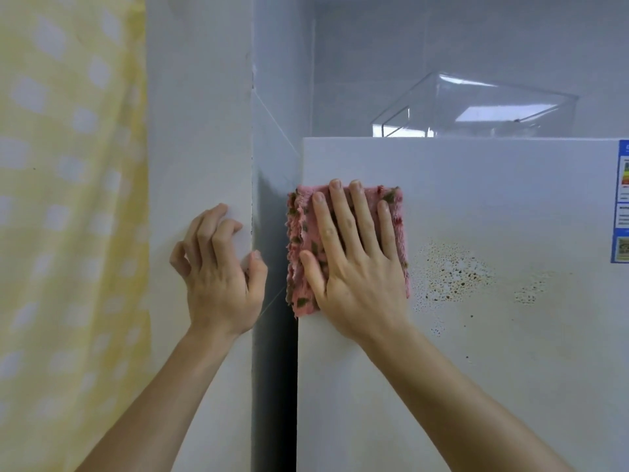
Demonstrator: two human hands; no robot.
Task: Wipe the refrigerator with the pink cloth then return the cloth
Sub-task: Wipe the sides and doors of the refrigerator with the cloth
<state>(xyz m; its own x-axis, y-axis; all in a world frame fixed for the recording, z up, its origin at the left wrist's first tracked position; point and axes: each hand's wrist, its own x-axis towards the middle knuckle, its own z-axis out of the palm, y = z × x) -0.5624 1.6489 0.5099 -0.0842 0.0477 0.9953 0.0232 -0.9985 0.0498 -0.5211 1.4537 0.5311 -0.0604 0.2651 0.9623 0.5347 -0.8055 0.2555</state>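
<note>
Pressing the cloth (pixel 347 250) flat with the wide right hand (pixel 354 264), rub right over the brown spots (pixel 452 270) on the fridge (pixel 476 335).

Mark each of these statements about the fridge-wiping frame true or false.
1. The right hand presses the pink cloth flat against the fridge. True.
2. The left hand holds a second cloth. False: it holds nothing and rests on the wall edge beside the fridge.
3. Brown speckled stains lie to the right of the cloth. True.
4. The cloth covers the sticker. False: the sticker is far off at the frame's right edge, uncovered.
5. A clear container sits on top of the fridge. True.
6. The curtain on the left is blue. False: it is yellow with white patches.
</note>
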